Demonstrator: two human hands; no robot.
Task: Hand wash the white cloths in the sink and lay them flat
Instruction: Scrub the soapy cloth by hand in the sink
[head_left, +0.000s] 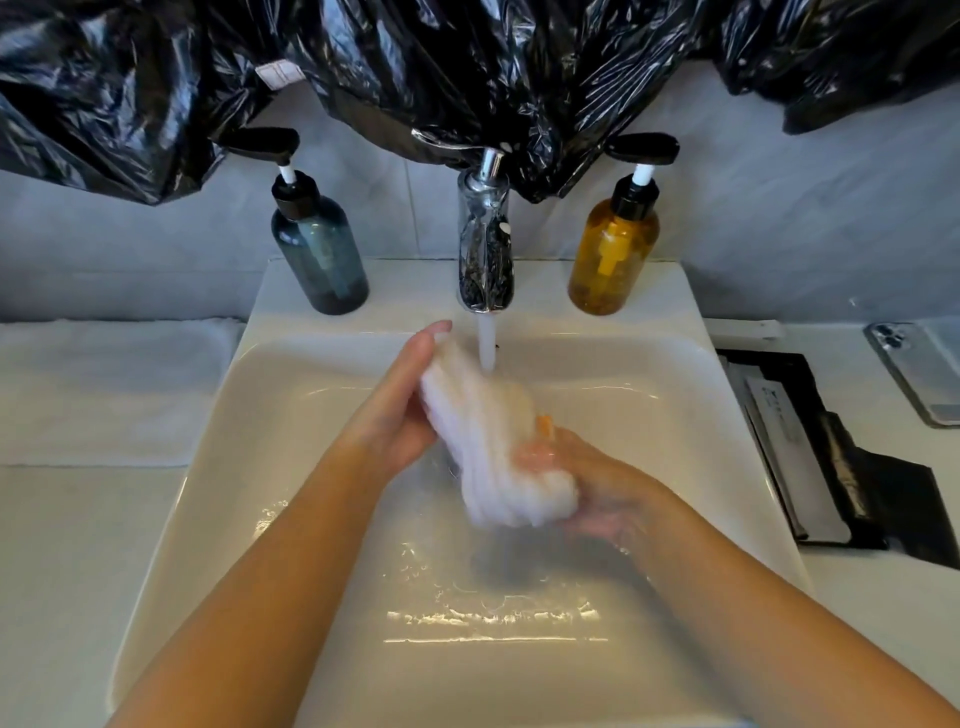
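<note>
Two bare hands hold a bunched white cloth (493, 441) over the sink (249, 415), under running water (487, 348) from a chrome tap (485, 244). The left hand (400, 410) grips the cloth's upper end, its fingers mostly hidden behind it. The right hand (597, 488) wraps the lower end and is blurred. A small orange bit (544, 424) on the cloth is too smeared to identify. A blue bottle (322, 249) and an amber bottle (613, 249) flank the tap. Black plastic (467, 62) covers the wall above. A phone (919, 374) on the tabletop is cut off at the right edge.
</note>
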